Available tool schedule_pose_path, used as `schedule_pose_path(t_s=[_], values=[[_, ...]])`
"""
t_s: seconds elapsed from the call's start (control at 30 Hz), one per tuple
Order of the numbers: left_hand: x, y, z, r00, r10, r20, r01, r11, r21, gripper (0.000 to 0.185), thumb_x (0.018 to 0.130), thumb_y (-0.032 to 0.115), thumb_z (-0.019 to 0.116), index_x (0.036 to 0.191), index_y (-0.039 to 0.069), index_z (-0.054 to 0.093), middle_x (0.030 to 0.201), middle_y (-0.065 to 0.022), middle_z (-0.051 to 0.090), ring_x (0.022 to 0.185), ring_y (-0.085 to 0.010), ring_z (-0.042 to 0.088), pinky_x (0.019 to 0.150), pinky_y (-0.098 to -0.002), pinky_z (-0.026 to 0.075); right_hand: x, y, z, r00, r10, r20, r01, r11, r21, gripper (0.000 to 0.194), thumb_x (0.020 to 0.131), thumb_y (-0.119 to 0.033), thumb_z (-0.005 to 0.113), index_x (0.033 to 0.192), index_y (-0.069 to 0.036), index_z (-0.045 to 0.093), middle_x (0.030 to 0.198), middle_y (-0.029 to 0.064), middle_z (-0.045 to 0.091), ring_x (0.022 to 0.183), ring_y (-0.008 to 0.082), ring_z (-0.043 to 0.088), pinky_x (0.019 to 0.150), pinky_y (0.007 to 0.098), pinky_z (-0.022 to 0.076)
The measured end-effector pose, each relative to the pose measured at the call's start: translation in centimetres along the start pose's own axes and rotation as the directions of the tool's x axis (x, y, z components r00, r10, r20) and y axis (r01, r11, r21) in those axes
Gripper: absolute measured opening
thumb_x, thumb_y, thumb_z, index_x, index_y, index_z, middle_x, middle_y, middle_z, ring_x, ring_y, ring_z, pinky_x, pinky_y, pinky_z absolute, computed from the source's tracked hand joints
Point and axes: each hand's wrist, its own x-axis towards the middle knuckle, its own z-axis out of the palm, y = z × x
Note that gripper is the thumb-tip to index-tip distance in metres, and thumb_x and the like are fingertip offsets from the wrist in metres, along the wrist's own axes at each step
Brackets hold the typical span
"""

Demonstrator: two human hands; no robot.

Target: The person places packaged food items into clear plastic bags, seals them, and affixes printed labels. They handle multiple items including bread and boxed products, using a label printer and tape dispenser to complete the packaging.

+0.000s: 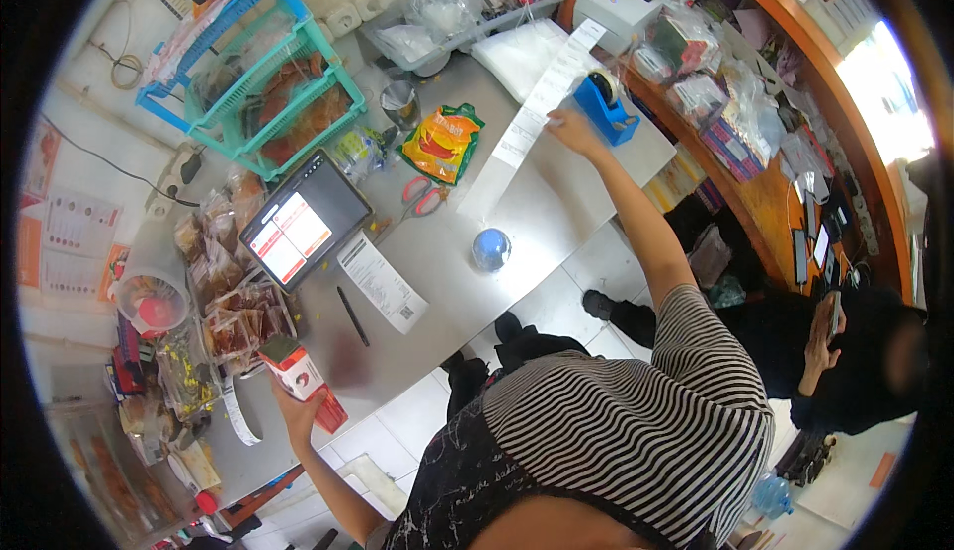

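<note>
My left hand (298, 410) holds a small red and white carton (307, 380) with a dark green end, at the table's left front edge. My right hand (572, 131) has its fingertips on the edge of a long strip of printed paper labels (516, 137). That strip runs from the white label printer (616, 12) down across the metal table. Right beside this hand stands a blue tape dispenser (605, 109) with a roll of clear tape. A printed slip (383, 282) and a black pen (352, 316) lie between my hands, near the tablet (305, 220), whose screen is lit.
Red-handled scissors (422, 198), an orange and green pouch (443, 144) and a blue round-topped object (491, 250) sit on the table (447, 282). Teal stacked baskets (272, 103) and bagged goods (238, 311) line the wall side. Another person (850, 356) holds a phone at right.
</note>
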Motion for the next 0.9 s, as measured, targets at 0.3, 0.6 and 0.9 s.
schedule_pose_path(t_s=[0.3,0.6,0.9], values=[[-2.0,12.0,16.8,0.881,0.274,0.386,-0.463,0.669,0.582,0.106,0.045,0.032,0.083,0.137,0.014,0.032,0.128,-0.0196,0.037,0.117,-0.0372,0.037,0.094,-0.0586,0.029,19.9,7.0,0.9,0.992,-0.106,-0.074,0.046,0.822,-0.567,0.021,0.078,-0.007,0.047,0.092,0.0,0.061,0.101,0.0223,0.06,0.093,0.0363,0.061,0.079,0.0443,0.0495],[-1.6,7.9,28.6,0.975,0.078,0.209,-0.21,0.633,0.745,0.1,0.054,0.04,0.076,0.14,0.024,0.028,0.144,-0.0201,0.018,0.13,-0.0474,0.017,0.095,-0.0707,0.014,22.3,12.3,0.8,0.992,-0.125,-0.027,0.072,0.72,-0.69,0.033,0.064,-0.031,0.071,0.094,-0.017,0.065,0.093,0.0048,0.064,0.091,0.0269,0.061,0.076,0.0409,0.05],[-0.7,6.6,29.3,0.966,0.222,0.133,-0.248,0.637,0.73,0.108,0.048,0.046,0.077,0.14,0.024,0.027,0.144,-0.0194,0.017,0.132,-0.0439,0.014,0.096,-0.0695,0.01,23.2,8.7,-1.8,0.959,-0.109,-0.261,-0.101,0.731,-0.675,0.023,0.085,-0.032,0.045,0.097,-0.021,0.062,0.104,0.0032,0.063,0.097,0.0263,0.059,0.075,0.0533,0.0422]])
